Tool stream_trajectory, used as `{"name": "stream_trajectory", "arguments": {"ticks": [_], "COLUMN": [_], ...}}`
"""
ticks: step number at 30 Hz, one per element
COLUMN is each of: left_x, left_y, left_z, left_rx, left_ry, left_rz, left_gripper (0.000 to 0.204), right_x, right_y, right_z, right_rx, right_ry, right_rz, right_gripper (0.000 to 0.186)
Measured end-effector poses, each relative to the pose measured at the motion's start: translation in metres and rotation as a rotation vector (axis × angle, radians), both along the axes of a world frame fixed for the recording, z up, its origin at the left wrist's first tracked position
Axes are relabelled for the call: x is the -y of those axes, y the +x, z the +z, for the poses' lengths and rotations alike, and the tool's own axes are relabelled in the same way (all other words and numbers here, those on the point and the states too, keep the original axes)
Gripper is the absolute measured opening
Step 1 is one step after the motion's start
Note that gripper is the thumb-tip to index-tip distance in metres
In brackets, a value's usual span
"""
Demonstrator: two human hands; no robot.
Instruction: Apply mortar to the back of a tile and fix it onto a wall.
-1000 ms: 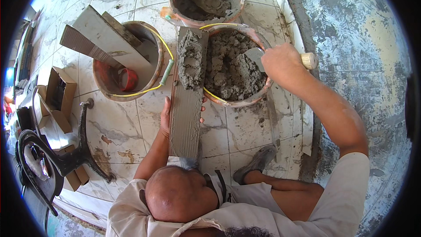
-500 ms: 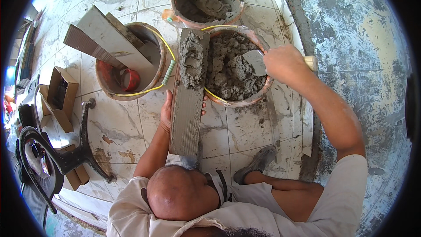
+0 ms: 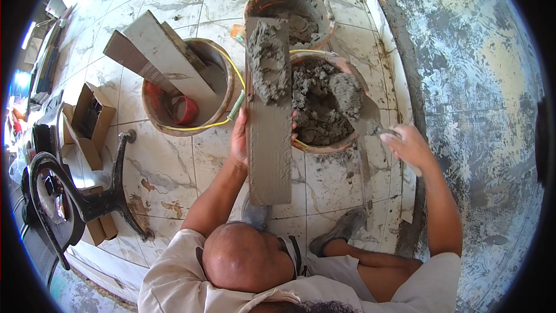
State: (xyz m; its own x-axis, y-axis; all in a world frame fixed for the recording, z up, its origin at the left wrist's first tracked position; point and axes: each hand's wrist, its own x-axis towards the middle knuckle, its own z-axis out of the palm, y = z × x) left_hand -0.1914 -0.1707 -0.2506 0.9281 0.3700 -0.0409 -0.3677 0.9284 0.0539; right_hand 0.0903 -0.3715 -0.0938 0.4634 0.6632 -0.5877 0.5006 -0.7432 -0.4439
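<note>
My left hand point(image 3: 239, 142) grips a long tile strip point(image 3: 270, 162) from below, thumb along its left edge and fingertips showing at its right edge. Grey mortar coats the strip, combed smooth at the near end, with a thick lumpy mound point(image 3: 269, 64) at the far end. My right hand point(image 3: 410, 148) is closed round the handle of a trowel point(image 3: 368, 117). A heap of wet mortar point(image 3: 346, 95) rides on its blade, slightly blurred, above the right side of a mortar bucket point(image 3: 331, 148). The strip hides that bucket's left side.
Beyond stands another bucket point(image 3: 331, 23) with mortar inside. On the left, a bucket point(image 3: 149, 107) holds tile offcuts point(image 3: 168, 55), a red cup point(image 3: 186, 110) and murky water. Farther left are an open cardboard box point(image 3: 92, 119) and a black chair point(image 3: 113, 194). A ledge runs along the right.
The trowel has come up out of the bucket's mortar with a heap on its blade. My right hand has moved nearer to me. My left hand still holds the strip.
</note>
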Motion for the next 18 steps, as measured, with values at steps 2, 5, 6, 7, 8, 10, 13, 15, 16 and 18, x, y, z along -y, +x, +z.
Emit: {"name": "stream_trajectory", "arguments": {"ticks": [2,5,6,7,8,10,13,15,16,18], "left_x": [-0.008,-0.019,-0.021,-0.021,-0.018,-0.014,-0.006,-0.001,0.001,0.000], "left_y": [0.020,0.040,0.044,0.048,0.052,0.057,0.063,0.066,0.071,0.065], "left_z": [0.014,0.016,0.016,0.016,0.016,0.014,0.003,-0.002,0.000,-0.007], "left_rx": [0.009,0.050,0.055,0.067,0.075,0.122,-0.108,-0.141,-0.128,-0.125], "left_ry": [0.028,0.053,0.083,0.107,0.102,0.033,-0.073,-0.017,-0.009,-0.019], "left_rz": [0.028,0.051,0.054,0.053,0.046,0.007,0.050,0.039,0.034,0.004], "left_gripper": [0.090,0.088,0.088,0.088,0.088,0.084,0.077,0.076,0.076,0.079], "right_x": [0.002,0.007,0.006,0.006,0.006,0.002,-0.006,-0.004,0.003,0.007], "right_y": [-0.025,-0.055,-0.064,-0.074,-0.083,-0.103,-0.118,-0.124,-0.119,-0.106], "right_z": [0.027,0.048,0.047,0.048,0.049,0.035,-0.027,-0.045,-0.042,-0.007], "right_rx": [-0.008,-0.331,-0.331,-0.660,-0.988,-1.365,-1.598,-1.561,-1.524,-1.456], "right_ry": [0.034,0.201,0.204,0.334,0.465,0.459,0.460,0.245,0.290,0.278], "right_rz": [-0.103,-0.180,-0.178,-0.226,-0.272,-0.395,-0.339,-0.659,-0.559,-0.483], "right_gripper": [0.037,0.030,0.030,0.027,0.025,0.024,0.024,0.024,0.024,0.023]}}
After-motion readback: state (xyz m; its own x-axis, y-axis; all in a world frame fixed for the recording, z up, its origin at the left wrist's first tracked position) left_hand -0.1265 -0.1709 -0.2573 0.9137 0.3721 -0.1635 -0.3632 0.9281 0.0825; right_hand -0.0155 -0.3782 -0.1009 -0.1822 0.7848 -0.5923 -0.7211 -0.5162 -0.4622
